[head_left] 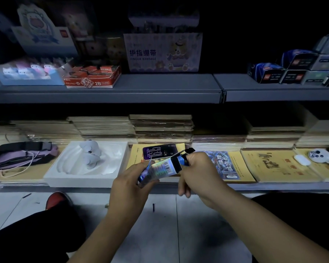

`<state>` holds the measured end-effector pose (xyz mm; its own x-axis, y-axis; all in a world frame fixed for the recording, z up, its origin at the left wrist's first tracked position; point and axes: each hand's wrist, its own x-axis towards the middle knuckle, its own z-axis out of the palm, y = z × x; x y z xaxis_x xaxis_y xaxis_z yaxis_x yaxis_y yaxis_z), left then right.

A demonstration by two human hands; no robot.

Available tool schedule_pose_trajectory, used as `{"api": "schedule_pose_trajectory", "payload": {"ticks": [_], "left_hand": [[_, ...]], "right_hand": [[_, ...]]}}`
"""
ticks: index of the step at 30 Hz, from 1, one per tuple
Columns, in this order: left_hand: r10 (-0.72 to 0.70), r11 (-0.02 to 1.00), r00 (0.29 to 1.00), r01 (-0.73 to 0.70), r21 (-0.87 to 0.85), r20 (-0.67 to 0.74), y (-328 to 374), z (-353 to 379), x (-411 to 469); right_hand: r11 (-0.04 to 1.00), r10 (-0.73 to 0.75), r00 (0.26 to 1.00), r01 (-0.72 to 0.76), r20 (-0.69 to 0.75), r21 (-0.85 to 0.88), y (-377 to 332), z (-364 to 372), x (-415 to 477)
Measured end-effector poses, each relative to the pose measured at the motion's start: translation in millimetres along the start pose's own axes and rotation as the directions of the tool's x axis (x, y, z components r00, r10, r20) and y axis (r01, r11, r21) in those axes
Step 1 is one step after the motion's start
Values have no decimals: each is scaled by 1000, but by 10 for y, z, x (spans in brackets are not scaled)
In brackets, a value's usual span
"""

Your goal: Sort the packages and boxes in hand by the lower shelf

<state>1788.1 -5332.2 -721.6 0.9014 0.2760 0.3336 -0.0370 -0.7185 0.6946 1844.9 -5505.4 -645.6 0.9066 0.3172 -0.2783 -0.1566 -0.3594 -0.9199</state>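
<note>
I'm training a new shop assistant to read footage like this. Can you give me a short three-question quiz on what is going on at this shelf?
1. True or false: both hands grip the same small shiny box.
2. Which hand is at the box's opened black flap: left hand or right hand?
3. What lies on the lower shelf just behind the box? A) a phone with a lit screen B) a calculator C) a stapler

Key
1. True: the left hand holds the lower end, the right hand the upper end.
2. The right hand.
3. A; it lies flat on a yellow booklet, beside a white tray to its left.
</note>
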Motion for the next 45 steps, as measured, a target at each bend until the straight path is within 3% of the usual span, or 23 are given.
{"api": "schedule_pose_trajectory", "payload": {"ticks": [13,18,23,30,41,45], "left_hand": [[103,995,994,-103,-4,-30,-2,-82,-22],[143,990,990,-143,2,-18,7,-74,-28],[94,992,993,-99,75,66,-64,-59,24],[64,998,995,-65,24,74,8,10,74],[77,995,993,-83,59,95,83,20,92],[6,1000,999,-5,-14,52,52,-48,123]], "right_hand": [[990,83,909,-122,408,71,-135,-172,-71],[993,85,876,-113,475,30,-150,-230,-123],[994,72,893,-102,445,43,-97,-120,-128],[1000,18,949,-20,316,3,-40,-67,-24],[957,10,1000,-11,-5,-290,-78,-51,1],[999,-5,994,11,110,-50,-146,-55,-30]]}}
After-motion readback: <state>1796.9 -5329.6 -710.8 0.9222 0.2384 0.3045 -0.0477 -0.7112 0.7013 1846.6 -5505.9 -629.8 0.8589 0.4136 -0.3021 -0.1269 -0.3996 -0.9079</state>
